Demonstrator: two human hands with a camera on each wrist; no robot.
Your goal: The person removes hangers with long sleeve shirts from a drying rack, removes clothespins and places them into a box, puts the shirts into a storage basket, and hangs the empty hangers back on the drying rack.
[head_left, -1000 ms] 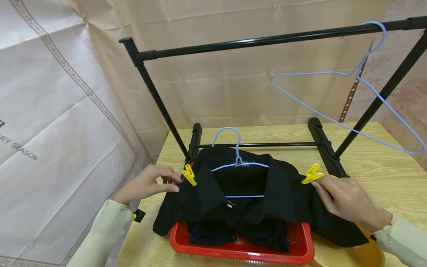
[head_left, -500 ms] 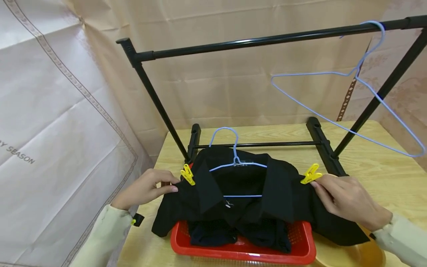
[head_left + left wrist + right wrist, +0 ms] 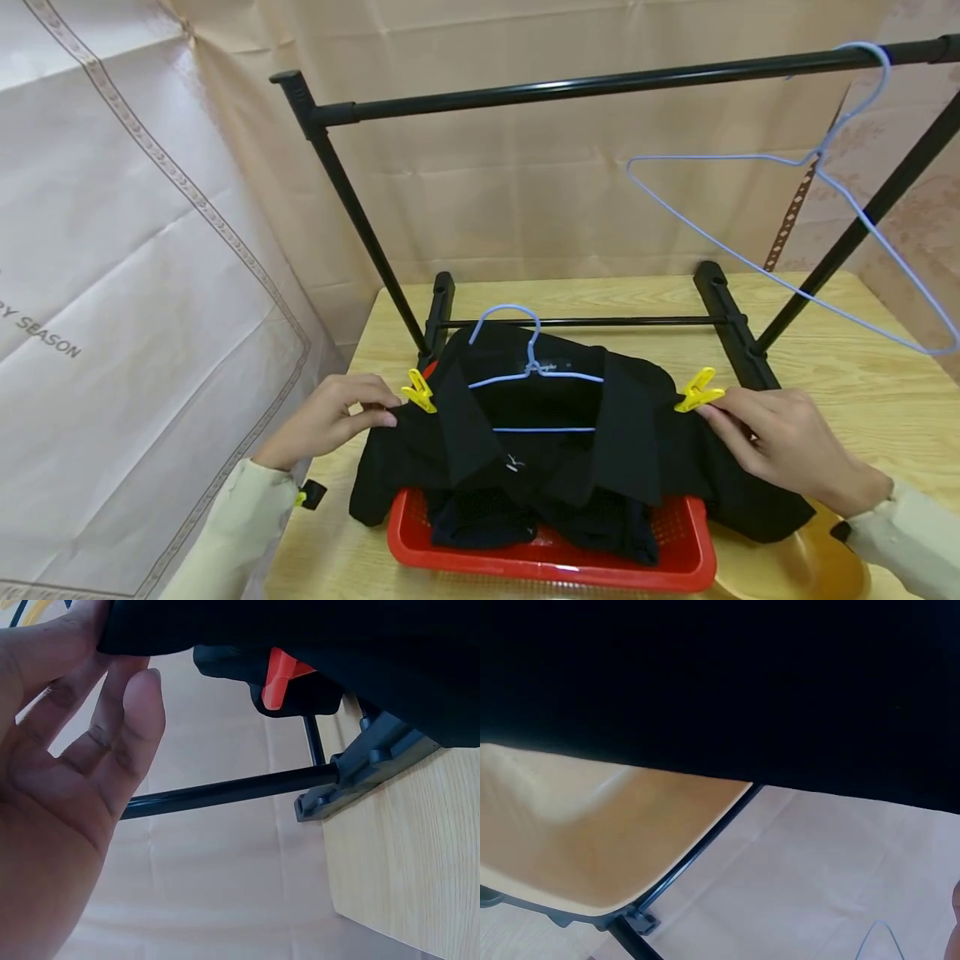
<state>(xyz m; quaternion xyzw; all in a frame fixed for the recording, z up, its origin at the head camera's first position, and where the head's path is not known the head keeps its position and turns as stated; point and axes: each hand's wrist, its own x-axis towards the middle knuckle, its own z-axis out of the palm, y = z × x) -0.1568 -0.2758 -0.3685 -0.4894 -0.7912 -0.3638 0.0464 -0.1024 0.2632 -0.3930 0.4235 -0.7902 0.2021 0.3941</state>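
free: under rail [image 3: 570, 87], between left post [image 3: 371, 242] and blue hanger [image 3: 821, 158]; obstacle: black shirt [image 3: 558, 467] below

The shirt [image 3: 562, 471] lies across the basket [image 3: 555, 573], rack [image 3: 600, 86] behind, basin [image 3: 817, 558] at right.

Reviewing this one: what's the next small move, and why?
Probably the left hand should release the black shirt and take the hook of the blue hanger inside it: yellow clips sit at both shoulders, and the hook stands bare, not yet on the black rail.
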